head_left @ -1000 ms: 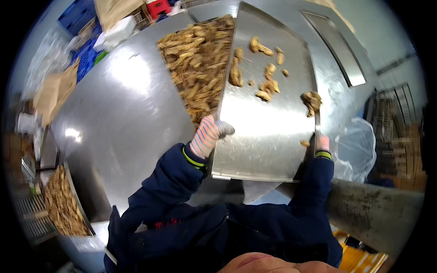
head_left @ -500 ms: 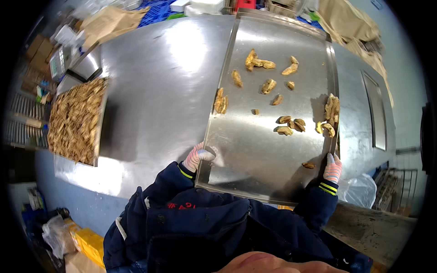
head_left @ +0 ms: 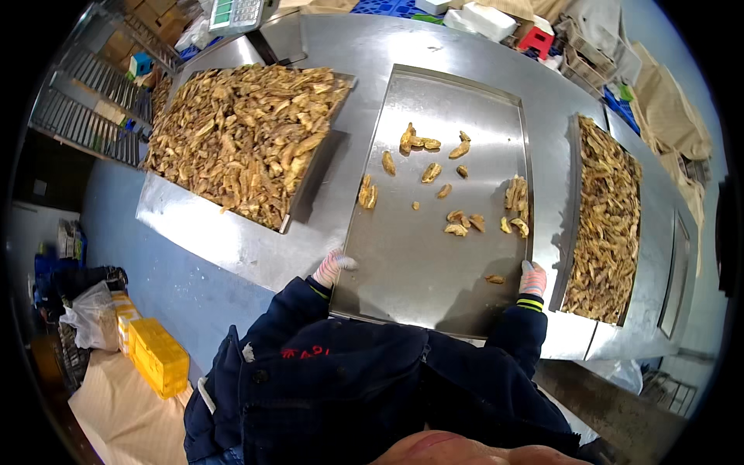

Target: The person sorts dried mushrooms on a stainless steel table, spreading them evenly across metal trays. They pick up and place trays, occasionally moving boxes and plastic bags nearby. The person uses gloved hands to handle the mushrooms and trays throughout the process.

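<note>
Between my hands is a large metal tray [head_left: 434, 279] with a low rim. Several lumpy, yellow-brown pieces [head_left: 432, 172], dried-looking and of a kind I cannot name, lie scattered on it. My left hand [head_left: 332, 268], in a pale striped glove, is closed on the tray's left rim near the near corner. On the opposite side my right hand [head_left: 532, 279], gloved alike, grips the right rim with its thumb on top. Both hands' undersides are hidden by the tray. A small cluster of pieces [head_left: 517, 198] rests against the right rim above my right hand.
Trays heaped with similar pieces stand on the metal table [head_left: 341, 46]: a left heap [head_left: 248, 132] and a right heap [head_left: 608, 225]. A scale [head_left: 236, 14] is at the far left. A yellow crate [head_left: 158, 356] sits on the floor at lower left.
The held tray has come down and away from the right side, uncovering the full tray there. My hands stayed on its rims, and the pieces kept roughly their places. My view has shifted.
</note>
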A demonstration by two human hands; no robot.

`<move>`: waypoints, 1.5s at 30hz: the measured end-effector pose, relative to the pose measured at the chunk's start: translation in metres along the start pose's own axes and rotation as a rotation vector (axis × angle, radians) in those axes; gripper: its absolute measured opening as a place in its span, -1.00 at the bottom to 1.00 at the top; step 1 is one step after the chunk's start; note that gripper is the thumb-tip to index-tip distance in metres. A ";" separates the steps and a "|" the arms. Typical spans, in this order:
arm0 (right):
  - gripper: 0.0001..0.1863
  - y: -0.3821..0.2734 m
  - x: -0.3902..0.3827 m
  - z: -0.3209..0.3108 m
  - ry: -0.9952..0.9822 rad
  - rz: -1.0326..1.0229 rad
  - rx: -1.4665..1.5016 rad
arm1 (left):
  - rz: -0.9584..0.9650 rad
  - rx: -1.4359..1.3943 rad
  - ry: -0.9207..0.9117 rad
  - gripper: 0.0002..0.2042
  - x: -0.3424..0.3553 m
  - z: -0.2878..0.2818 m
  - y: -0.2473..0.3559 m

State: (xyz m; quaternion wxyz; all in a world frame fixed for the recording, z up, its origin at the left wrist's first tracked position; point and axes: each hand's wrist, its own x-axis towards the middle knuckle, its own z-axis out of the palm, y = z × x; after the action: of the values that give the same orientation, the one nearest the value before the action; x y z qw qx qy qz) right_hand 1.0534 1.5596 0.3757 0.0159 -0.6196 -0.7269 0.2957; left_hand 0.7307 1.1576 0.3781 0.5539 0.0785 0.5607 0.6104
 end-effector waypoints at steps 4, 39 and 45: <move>-0.57 0.034 0.028 0.081 -0.045 -0.028 0.276 | 0.151 0.333 0.180 -0.63 0.019 -0.044 0.011; -0.51 -0.413 -0.126 0.062 0.002 -0.955 0.188 | 0.993 1.281 1.082 -0.48 -0.122 -0.260 0.244; -0.21 -0.572 -0.015 0.158 -0.325 -1.086 0.120 | 0.545 1.376 1.363 -0.28 -0.039 -0.265 0.239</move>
State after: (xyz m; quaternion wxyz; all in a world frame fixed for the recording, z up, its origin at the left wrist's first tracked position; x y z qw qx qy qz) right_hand 0.4854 1.4480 0.5082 0.0887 -0.1016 -0.9161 0.3775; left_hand 0.4146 1.0268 0.4880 -0.2093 0.1408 0.9518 0.1745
